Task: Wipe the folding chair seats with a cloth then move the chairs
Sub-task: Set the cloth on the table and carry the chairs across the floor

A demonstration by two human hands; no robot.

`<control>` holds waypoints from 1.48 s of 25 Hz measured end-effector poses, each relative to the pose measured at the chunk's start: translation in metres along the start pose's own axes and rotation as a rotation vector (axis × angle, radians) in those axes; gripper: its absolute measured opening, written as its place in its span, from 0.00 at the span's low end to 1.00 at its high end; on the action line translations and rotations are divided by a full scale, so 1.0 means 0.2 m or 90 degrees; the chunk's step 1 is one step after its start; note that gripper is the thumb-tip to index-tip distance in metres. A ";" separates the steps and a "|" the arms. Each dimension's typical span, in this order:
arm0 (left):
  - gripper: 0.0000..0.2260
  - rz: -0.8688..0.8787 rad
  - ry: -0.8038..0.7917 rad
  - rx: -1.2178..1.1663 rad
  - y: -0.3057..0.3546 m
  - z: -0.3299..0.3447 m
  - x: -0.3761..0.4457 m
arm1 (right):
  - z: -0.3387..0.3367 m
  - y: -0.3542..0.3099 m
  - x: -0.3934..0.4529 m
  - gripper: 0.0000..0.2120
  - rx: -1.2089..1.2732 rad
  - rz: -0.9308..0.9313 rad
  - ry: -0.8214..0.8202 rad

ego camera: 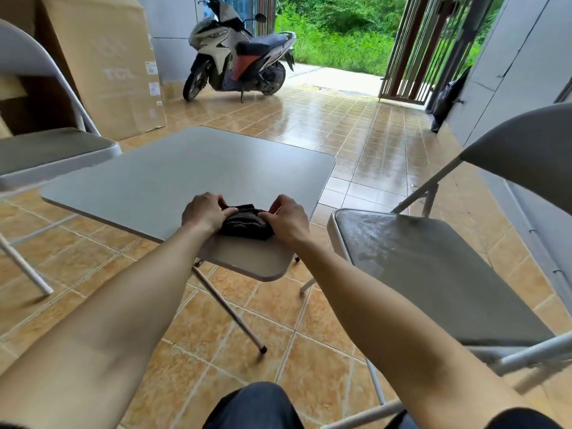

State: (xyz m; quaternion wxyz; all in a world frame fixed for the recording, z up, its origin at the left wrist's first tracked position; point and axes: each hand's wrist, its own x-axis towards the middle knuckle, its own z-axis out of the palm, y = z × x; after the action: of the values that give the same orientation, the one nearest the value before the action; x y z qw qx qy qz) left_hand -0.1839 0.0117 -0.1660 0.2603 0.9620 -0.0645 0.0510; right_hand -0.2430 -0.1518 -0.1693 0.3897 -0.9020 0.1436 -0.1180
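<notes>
Hands meet on a dark cloth [245,223] just below the centre of the frame, near the close edge of a small grey folding table [173,184]. The left hand [205,212] curls its fingers over the cloth's left end and the right hand [288,217] curls over its right end, the thumb lying on top, so both hold the bunched fabric between them. The cloth is a crumpled wad resting on the tabletop, its long axis running left to right across the picture, roughly along the table's near edge. Both bare forearms reach in from the bottom corners of the frame. At the right side stands a grey folding chair [433,267], its dark padded seat tilting toward the lower right, its backrest rising at the upper right; the seat's far part looks glossy. At the left edge a second folding chair [52,153] shows its grey seat and the curve of its backrest, with the seat's corner just above the table's left corner. Brown tiles [365,144] cover the floor and shine with reflected light. In the upper left leans a big cardboard box [111,66]; beside it, at upper centre, a scooter [238,54] is parked before an open gate [414,48] and green plants beyond.
</notes>
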 end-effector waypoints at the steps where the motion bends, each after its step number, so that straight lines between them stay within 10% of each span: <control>1: 0.14 0.003 -0.004 0.015 0.00 -0.01 0.01 | 0.00 0.01 0.00 0.13 0.015 0.000 0.004; 8: 0.07 -0.028 -0.037 0.035 0.23 -0.18 0.07 | -0.25 0.01 0.12 0.19 0.011 0.031 -0.073; 16: 0.10 -0.150 -0.244 -0.221 1.04 -0.67 -0.11 | -1.43 -0.19 0.10 0.14 -0.204 0.141 -0.344; 22: 0.08 -0.351 -0.454 -0.512 1.89 -0.67 -0.45 | -2.60 -0.03 0.11 0.17 -0.241 0.236 -0.221; 27: 0.15 -0.674 -0.486 -0.598 2.56 -0.19 -0.83 | -3.10 0.44 0.27 0.39 -0.264 0.303 -0.082; 33: 0.26 -0.998 -0.489 -0.749 3.18 0.13 -1.13 | -3.13 0.82 0.39 0.51 0.035 0.484 -0.212; 37: 0.21 -1.064 -0.442 -0.703 3.28 0.31 -1.14 | -3.11 0.92 0.39 0.25 0.245 0.563 -0.249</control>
State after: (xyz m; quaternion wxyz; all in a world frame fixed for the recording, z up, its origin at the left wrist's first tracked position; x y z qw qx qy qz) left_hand -0.5035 -0.5600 0.0745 0.5809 0.4109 0.5325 -0.4584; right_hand -0.4037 -0.7167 0.1188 0.5807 -0.6721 0.4113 0.2046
